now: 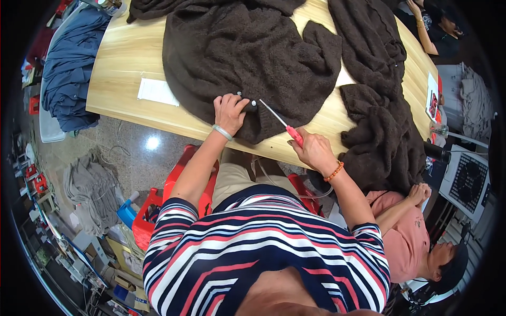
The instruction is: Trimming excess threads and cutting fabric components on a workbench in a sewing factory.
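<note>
A dark brown fuzzy knit garment (247,58) is spread on the table in front of me. My left hand (230,112) rests at its near edge, fingers curled and gripping the knit beside two small shiny, pale button-like pieces (253,103). Closed in my right hand (315,151) is a pink-handled tool (294,135) with a long, thin metal shaft. Its tip points up and left, close to the right-hand shiny piece; whether it touches the knit, I cannot tell. The tool's exact kind is not clear.
The wooden table (121,58) has a curved edge before me. White paper (158,91) lies left of the garment, more brown knitwear (374,105) to the right. Blue cloth (74,68) fills a bin at far left. A person in pink (400,231) sits close on my right.
</note>
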Tool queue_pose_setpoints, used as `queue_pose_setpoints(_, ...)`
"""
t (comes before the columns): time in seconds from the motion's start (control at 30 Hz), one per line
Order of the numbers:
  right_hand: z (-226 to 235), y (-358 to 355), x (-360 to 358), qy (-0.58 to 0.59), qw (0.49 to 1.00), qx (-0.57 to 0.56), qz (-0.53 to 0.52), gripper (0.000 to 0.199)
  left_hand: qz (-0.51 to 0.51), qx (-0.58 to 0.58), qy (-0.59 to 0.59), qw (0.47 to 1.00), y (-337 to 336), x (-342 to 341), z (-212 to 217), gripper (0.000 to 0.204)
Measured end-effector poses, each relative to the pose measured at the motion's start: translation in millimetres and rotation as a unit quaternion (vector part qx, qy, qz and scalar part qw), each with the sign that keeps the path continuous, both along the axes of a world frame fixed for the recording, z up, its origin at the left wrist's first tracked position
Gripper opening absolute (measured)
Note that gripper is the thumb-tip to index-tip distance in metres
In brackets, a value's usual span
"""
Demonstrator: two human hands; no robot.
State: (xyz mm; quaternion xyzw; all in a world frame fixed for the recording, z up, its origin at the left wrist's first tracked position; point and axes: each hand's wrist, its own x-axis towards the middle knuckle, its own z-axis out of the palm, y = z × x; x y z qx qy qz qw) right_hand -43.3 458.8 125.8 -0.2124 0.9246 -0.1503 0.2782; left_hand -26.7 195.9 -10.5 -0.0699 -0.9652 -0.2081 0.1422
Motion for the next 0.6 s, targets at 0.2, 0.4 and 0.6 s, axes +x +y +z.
queue_pose_setpoints(0.2, 19.4, 2.7, 5.2, -0.036, 0.994, 0.026, 0.1, 0.029, -0.036, 0.095, -0.025, 0.995, -0.4, 13.8, -22.7, 0.036)
queue_pose_setpoints(0.4, 16.1, -11.7, -6.5, -0.04, 0.996, 0.039, 0.073, 0.029, -0.039, 0.062, -0.052, 0.996, 13.7, 28.3, -12.1, 0.026)
queue_pose_setpoints(0.6, 12.7, -1.7, -4.5, -0.018, 0.994, 0.015, 0.108, 0.025, -0.009, 0.126, -0.114, 0.985, -2.9, 28.2, 1.7, 0.02)
